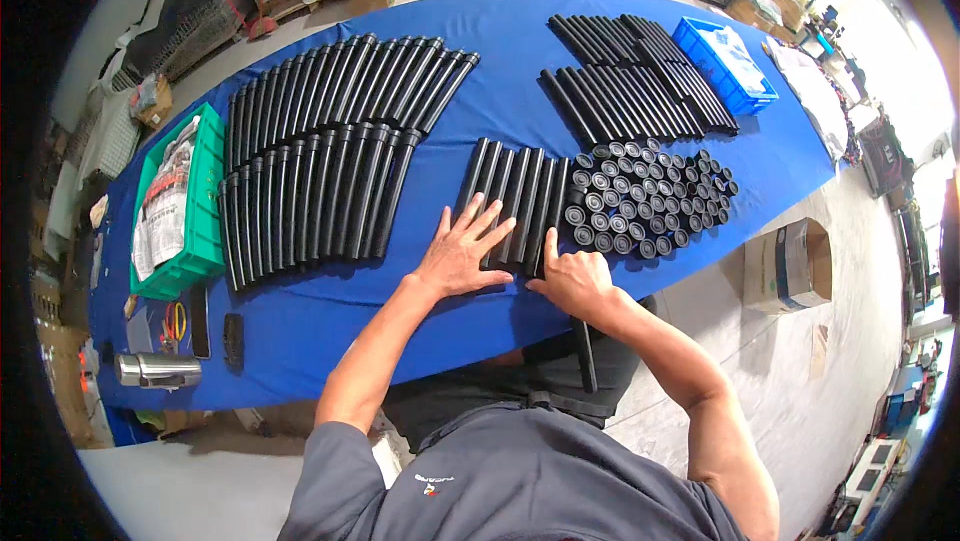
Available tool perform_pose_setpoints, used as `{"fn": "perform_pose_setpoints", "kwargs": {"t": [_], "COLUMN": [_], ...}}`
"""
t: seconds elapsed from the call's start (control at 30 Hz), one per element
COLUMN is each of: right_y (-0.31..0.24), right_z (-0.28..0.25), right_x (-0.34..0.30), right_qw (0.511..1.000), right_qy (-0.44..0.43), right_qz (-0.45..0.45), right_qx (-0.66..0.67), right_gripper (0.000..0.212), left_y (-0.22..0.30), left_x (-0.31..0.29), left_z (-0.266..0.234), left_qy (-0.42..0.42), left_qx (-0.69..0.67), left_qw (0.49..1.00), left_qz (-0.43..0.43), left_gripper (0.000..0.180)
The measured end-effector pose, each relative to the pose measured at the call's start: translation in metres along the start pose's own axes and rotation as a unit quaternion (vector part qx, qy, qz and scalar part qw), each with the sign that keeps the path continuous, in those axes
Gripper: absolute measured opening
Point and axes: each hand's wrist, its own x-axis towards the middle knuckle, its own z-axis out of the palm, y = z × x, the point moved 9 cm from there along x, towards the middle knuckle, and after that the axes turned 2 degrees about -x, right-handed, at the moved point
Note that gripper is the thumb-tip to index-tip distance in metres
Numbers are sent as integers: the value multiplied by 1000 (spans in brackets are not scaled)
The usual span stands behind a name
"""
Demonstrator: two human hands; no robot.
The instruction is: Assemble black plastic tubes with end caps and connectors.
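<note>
Tubes (pixel 530 191) that are long, black and round are lying side by side on a shiny blue cloth (pixel 430 191), in front of the person. The left hand (pixel 460 256) is opening its fingers wide and resting flat over the near ends; it is not gripping anything. The right hand (pixel 580 281) is pointing 1 finger at the last tube on the right and touching its near end. Its other fingers are curling under, so nobody can tell if they are gripping something. A thin black bar (pixel 585 356) is showing just below that hand. Many small, round black caps (pixel 628 209) are sitting just to the right of the tubes. On the left, 2 rows of long black tubes with wider tops (pixel 368 191) are lying beside a green plastic bin (pixel 207 181).
</note>
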Motion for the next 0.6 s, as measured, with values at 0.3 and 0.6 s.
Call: {"fn": "perform_pose_setpoints", "kwargs": {"t": [0.3, 0.6], "right_y": [16, 12], "right_z": [-53, -84], "right_x": [-37, -68], "right_qw": [998, 988], "right_qy": [2, 100], "right_qz": [27, 7], "right_qx": [63, 121], "right_gripper": [85, 75], "left_y": [-22, -34], "left_x": [-25, -56], "left_z": [-12, -26], "left_qy": [134, 178], "left_qx": [-90, -190], "left_qw": [985, 959], "left_qz": [-54, -113], "left_gripper": [99, 99]}}
